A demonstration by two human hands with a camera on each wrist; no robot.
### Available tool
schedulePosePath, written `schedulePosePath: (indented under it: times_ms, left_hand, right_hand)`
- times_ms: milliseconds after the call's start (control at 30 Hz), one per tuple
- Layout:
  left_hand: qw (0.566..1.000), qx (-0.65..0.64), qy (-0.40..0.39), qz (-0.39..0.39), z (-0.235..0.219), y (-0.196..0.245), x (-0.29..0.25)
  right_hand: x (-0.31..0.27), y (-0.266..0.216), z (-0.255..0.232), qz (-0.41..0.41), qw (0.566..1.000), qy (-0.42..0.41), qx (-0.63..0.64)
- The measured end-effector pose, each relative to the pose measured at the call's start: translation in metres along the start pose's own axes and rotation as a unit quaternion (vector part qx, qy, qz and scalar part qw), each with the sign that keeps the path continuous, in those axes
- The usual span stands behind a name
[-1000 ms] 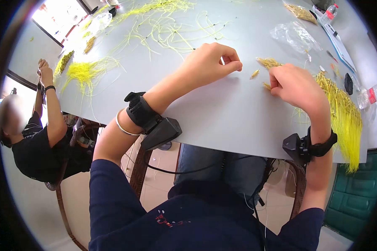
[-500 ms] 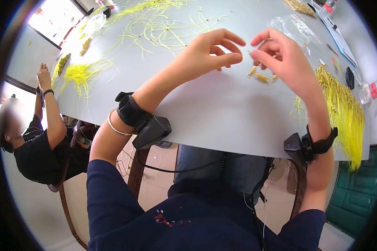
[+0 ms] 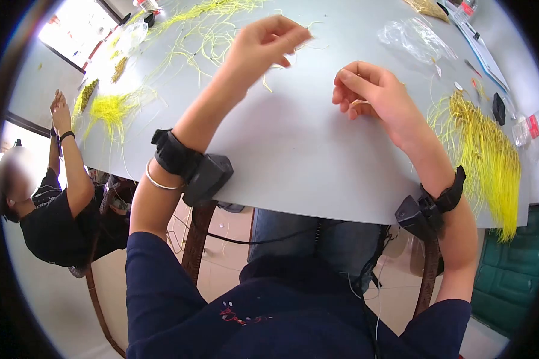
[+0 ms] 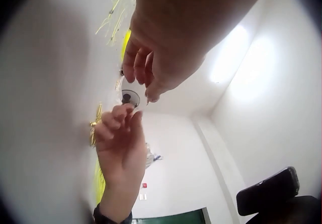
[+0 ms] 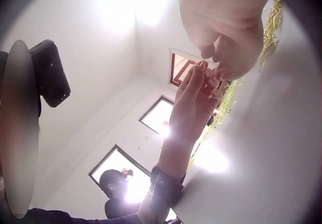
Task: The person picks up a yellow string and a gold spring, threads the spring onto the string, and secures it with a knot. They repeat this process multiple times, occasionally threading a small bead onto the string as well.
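My left hand point(image 3: 266, 45) is raised over the far part of the table, thumb and forefinger pinched together. In the right wrist view a small golden piece point(image 5: 203, 64) shows at its fingertips. My right hand point(image 3: 371, 90) hangs lower and to the right, fingers curled, thumb close to the forefinger. I cannot tell whether something thin is pinched in it. Behind that hand, gold-coloured pieces point(image 4: 95, 126) lie on the table in the left wrist view. Loose yellow-green strands point(image 3: 203, 45) lie beyond the left hand.
On the right lies a bundle of golden ears with long yellow fringe point(image 3: 485, 161), hanging over the edge. Nearby are a clear plastic bag point(image 3: 416, 39), a bottle point(image 3: 533, 127) and a clipboard point(image 3: 482, 57). A yellow tuft point(image 3: 111, 106) and another person point(image 3: 54, 203) are at left.
Both hands come together above the gold pieces, then separate. The left moves away up and left, its spread fingers closing to a pinch; the right drops lower, in front of the pieces.
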State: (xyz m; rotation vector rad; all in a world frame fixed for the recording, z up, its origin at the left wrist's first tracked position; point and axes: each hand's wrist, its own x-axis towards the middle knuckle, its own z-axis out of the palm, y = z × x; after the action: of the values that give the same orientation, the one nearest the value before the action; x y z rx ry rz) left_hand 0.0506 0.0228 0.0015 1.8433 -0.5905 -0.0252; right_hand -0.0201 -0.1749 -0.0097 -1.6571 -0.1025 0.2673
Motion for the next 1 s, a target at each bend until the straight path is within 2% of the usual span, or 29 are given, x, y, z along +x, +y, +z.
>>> schedulePosePath:
  times_ms: [67, 100, 167, 200, 267, 300, 367, 400, 433, 500, 533, 600, 633, 733, 767, 800, 867, 900, 967, 1000]
  left_hand:
    - [0.998, -0.006, 0.067, 0.018, -0.012, -0.005, 0.006]
    - [0.997, -0.005, 0.068, 0.018, -0.019, -0.010, 0.009]
    - [0.987, 0.027, 0.120, 0.100, -0.031, -0.018, 0.013]
    - [0.987, 0.028, 0.121, 0.100, -0.031, -0.016, 0.013]
    - [0.992, 0.052, 0.097, 0.062, -0.037, -0.011, 0.014]
    - [0.992, 0.053, 0.099, 0.062, -0.040, -0.012, 0.015]
    - [0.993, 0.077, 0.036, 0.085, -0.045, -0.018, 0.018]
    - [0.993, 0.078, 0.038, 0.087, -0.048, -0.020, 0.019]
    - [0.987, 0.148, 0.007, 0.067, -0.050, -0.022, 0.021]
    - [0.956, 0.287, -0.043, 0.036, -0.056, -0.021, 0.021]
    - [0.956, 0.287, -0.040, 0.038, -0.052, -0.011, 0.017]
    - [0.887, 0.453, -0.043, -0.082, -0.046, 0.006, 0.010]
    - [0.868, 0.495, -0.040, 0.012, -0.058, -0.013, 0.014]
    - [0.853, 0.520, 0.001, 0.038, -0.096, -0.048, 0.039]
    - [0.834, 0.551, 0.033, 0.015, -0.112, -0.053, 0.047]
    - [0.832, 0.553, 0.038, 0.015, -0.135, -0.065, 0.056]
    - [0.806, 0.575, 0.138, -0.015, -0.182, -0.097, 0.069]
    - [0.805, 0.577, 0.139, -0.013, -0.198, -0.109, 0.070]
    - [0.762, 0.629, 0.119, -0.098, -0.218, -0.124, 0.071]
    - [0.751, 0.639, 0.070, -0.152, -0.216, -0.122, 0.071]
  right_hand:
    - [0.005, 0.008, 0.001, -0.030, 0.999, 0.022, -0.031]
    - [0.007, 0.011, 0.001, -0.060, 0.995, 0.047, -0.060]
    - [0.008, 0.010, 0.001, -0.060, 0.996, 0.042, -0.060]
    - [0.007, 0.011, -0.001, -0.060, 0.996, 0.038, -0.058]
    - [0.007, 0.011, 0.002, -0.067, 0.995, 0.040, -0.069]
    - [0.007, 0.011, 0.003, -0.074, 0.993, 0.043, -0.079]
    - [0.007, 0.012, 0.003, -0.077, 0.993, 0.042, -0.080]
    - [0.007, 0.012, 0.003, -0.079, 0.993, 0.042, -0.081]
    - [0.007, 0.012, 0.003, -0.082, 0.992, 0.042, -0.082]
    - [0.007, 0.012, 0.003, -0.087, 0.991, 0.040, -0.090]
    - [0.006, 0.012, 0.004, -0.090, 0.991, 0.040, -0.092]
    - [0.006, 0.011, 0.004, -0.093, 0.992, 0.054, -0.070]
    - [0.007, 0.011, 0.005, -0.096, 0.992, 0.052, -0.070]
    - [0.007, 0.009, 0.006, -0.097, 0.991, 0.063, -0.063]
    - [0.006, 0.007, 0.007, -0.085, 0.991, 0.062, -0.078]
    - [0.005, 0.006, 0.007, -0.074, 0.991, 0.062, -0.092]
    - [0.006, 0.007, 0.007, -0.083, 0.989, 0.061, -0.104]
    - [0.007, 0.008, 0.008, -0.086, 0.987, 0.063, -0.117]
    - [0.008, 0.007, 0.009, -0.084, 0.987, 0.061, -0.124]
    - [0.008, 0.007, 0.008, -0.080, 0.986, 0.058, -0.132]
